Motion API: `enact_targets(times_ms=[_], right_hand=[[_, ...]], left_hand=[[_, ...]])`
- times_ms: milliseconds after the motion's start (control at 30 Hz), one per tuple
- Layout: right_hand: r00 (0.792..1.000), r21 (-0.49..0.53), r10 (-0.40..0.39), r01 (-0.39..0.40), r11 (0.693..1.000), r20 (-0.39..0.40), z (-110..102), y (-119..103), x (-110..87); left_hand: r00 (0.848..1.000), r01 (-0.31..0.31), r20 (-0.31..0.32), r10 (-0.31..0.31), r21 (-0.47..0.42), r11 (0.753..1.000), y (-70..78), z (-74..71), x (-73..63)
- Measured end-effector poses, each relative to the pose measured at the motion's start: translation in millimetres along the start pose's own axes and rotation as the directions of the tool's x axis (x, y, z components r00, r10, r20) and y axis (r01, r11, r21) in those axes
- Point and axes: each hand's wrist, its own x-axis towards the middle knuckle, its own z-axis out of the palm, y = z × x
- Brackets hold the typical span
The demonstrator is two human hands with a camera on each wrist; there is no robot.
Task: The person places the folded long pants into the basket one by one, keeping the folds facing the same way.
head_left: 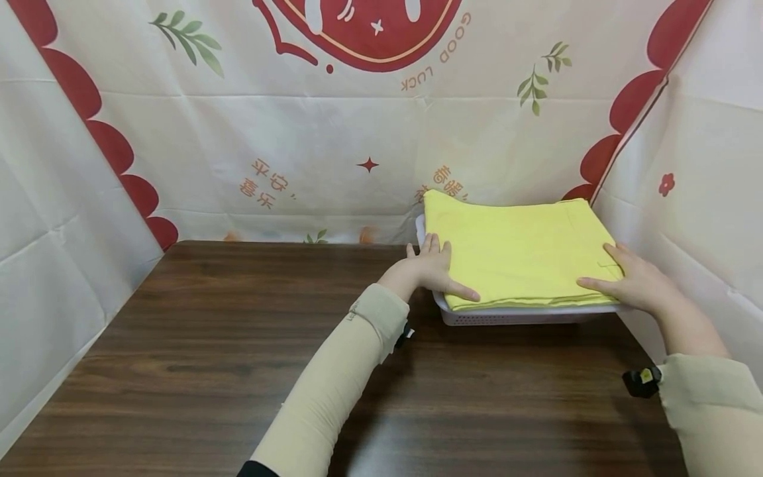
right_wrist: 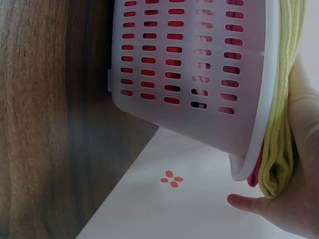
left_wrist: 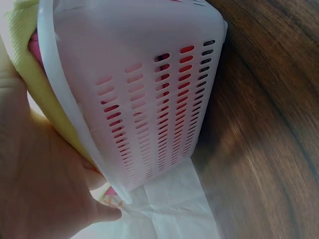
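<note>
A folded yellow cloth [head_left: 518,248] lies flat over the top of a pale plastic basket [head_left: 512,318] at the far right of the table. My left hand [head_left: 430,270] touches the cloth's left edge, fingers spread and thumb on top. On the opposite edge rests my right hand [head_left: 638,281], its thumb lying over the cloth. In the left wrist view the left hand [left_wrist: 45,169] is beside the basket's rim. The right wrist view shows the right hand [right_wrist: 294,199] against the cloth's folded layers. Red and pink material shows through the basket's slots; most of it is hidden.
The basket stands on a dark wood-grain table [head_left: 238,344], near its back right corner. A printed white curtain [head_left: 334,132] hangs behind the table, with white side sheets at left and right.
</note>
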Motion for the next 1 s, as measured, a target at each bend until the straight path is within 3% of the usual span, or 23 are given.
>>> enact_targets(times_ms=[200, 367, 433, 533, 633, 700, 900, 1000], right_hand=[[1.0, 0.024, -0.002, 0.002, 1.0, 0.007, -0.9, -0.4, 3.1], [0.999, -0.081, 0.014, -0.019, 0.997, -0.053, 0.1, -8.4, -3.5], [0.994, -0.13, -0.006, -0.008, 0.992, -0.105, 1.5, -14.9, -9.2], [0.977, -0.17, -0.094, 0.061, 0.984, -0.19, 5.3, -26.9, -19.6], [0.941, -0.156, -0.208, 0.171, 0.973, -0.268, 14.9, -41.0, -29.9], [0.902, -0.133, -0.299, 0.27, 0.954, -0.312, 25.7, -54.7, -35.4], [0.769, -0.067, -0.529, 0.544, 0.836, -0.36, 58.3, -108.0, -48.0], [0.734, -0.061, -0.587, 0.606, 0.793, -0.342, 69.3, -129.9, -52.4]], left_hand=[[1.0, 0.002, 0.001, -0.002, -0.008, 1.0, -0.6, -2.2, -0.1], [1.0, -0.011, -0.008, 0.011, -0.06, 0.998, -3.6, -0.6, -0.6], [0.999, -0.015, -0.035, 0.012, -0.077, 0.997, -6.7, 0.3, 0.8], [0.991, -0.021, -0.131, 0.013, -0.062, 0.998, -13.3, 1.2, 6.3], [0.975, -0.016, -0.222, 0.015, -0.004, 1.0, -18.4, 0.2, 15.0], [0.966, -0.006, -0.257, 0.016, 0.039, 0.999, -21.7, -2.2, 21.0], [0.957, 0.072, -0.29, -0.02, 0.172, 0.982, -29.5, -15.6, 32.2], [0.952, 0.097, -0.306, -0.019, 0.243, 0.965, -31.9, -19.9, 36.4]])
